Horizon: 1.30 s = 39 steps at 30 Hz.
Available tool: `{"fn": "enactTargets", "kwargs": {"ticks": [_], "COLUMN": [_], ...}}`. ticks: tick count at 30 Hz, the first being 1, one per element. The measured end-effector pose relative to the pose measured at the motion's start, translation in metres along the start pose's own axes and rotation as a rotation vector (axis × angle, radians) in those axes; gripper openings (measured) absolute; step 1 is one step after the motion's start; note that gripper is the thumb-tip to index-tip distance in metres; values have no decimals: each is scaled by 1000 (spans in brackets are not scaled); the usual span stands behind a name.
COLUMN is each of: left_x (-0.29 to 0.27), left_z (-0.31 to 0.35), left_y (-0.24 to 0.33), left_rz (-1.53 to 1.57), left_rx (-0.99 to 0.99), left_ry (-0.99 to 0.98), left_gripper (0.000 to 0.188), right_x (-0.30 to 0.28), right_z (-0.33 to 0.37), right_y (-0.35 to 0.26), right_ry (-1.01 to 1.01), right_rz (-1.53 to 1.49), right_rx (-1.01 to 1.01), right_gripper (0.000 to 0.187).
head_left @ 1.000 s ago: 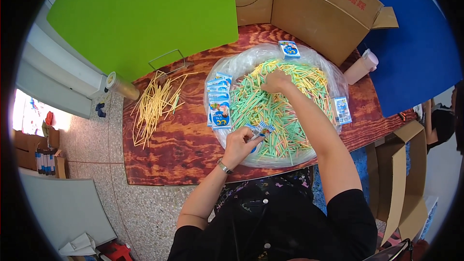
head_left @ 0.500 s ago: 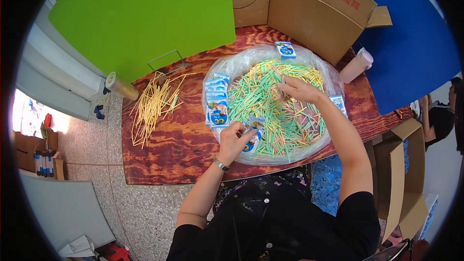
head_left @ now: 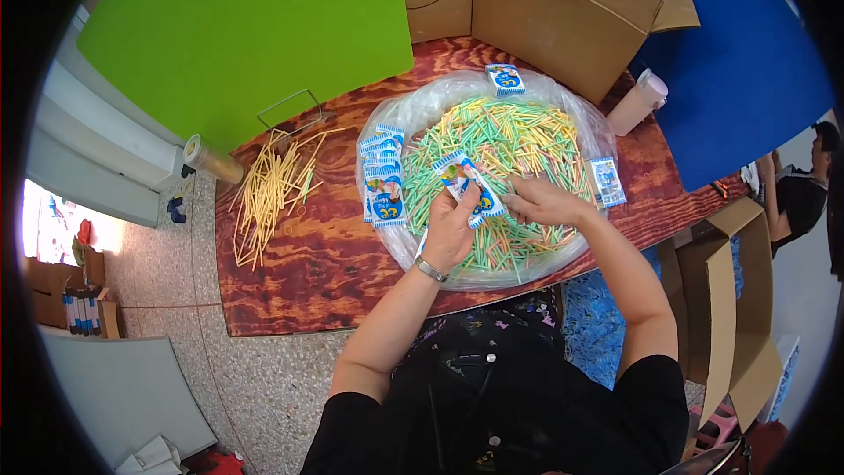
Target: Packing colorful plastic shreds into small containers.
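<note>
My left hand (head_left: 450, 236) grips a small blue-and-white packet (head_left: 464, 178), thumb on its front, tilted above a heap of sticks. The thin, short sticks (head_left: 492, 127) are green, yellow and pink, and lie on a clear plastic sheet (head_left: 384, 116). Beside the packet's right end is my right hand (head_left: 549, 202), its fingers drawn together; what they hold, if anything, is hidden. Overlapping packets like it (head_left: 384, 189) lie at the sheet's left edge. Another small stack of packets (head_left: 505, 79) sits at the far edge, and a packet (head_left: 607, 182) lies at the right.
Longer yellow sticks (head_left: 274, 198) lie loose on the red-brown table (head_left: 308, 290), near a wire stand (head_left: 299, 114) and a clear canister (head_left: 211, 158). A pale pink bottle (head_left: 639, 103) and cardboard box (head_left: 554, 22) stand behind. At right are an open carton (head_left: 721, 317) and another person (head_left: 802, 185).
My left hand has lifted the packet up and over the heap. My right hand has come down from the heap's far part to beside the packet. The view has shifted slightly.
</note>
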<state>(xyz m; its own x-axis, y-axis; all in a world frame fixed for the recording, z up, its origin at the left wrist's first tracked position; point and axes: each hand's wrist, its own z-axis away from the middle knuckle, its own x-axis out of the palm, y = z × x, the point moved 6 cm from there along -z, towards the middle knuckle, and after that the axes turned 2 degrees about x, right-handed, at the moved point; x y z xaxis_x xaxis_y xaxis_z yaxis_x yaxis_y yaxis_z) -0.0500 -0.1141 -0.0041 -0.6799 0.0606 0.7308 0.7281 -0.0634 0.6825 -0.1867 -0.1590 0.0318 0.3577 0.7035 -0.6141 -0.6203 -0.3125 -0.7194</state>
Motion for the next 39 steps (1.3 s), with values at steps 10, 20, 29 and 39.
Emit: {"fn": "enactTargets", "kwargs": {"ticks": [10,20,29,39], "left_x": [-7,-13,-37,-40], "left_z": [3,16,44,46], "left_y": [-9,8,16,35], "left_rz": [210,-185,-1088,-1208], "left_rx": [-76,27,181,379], "left_ry": [130,116,51,50], "left_gripper": [32,26,25,20], "right_x": [20,-4,-20,-35], "right_z": [-3,10,-8,3], "right_y": [15,35,93,70], "right_ry": [493,263,-36,38], "right_rz": [381,-155,1039,1096], "right_rx": [-147,-20,355,283], "right_gripper": [17,31,19,14]}}
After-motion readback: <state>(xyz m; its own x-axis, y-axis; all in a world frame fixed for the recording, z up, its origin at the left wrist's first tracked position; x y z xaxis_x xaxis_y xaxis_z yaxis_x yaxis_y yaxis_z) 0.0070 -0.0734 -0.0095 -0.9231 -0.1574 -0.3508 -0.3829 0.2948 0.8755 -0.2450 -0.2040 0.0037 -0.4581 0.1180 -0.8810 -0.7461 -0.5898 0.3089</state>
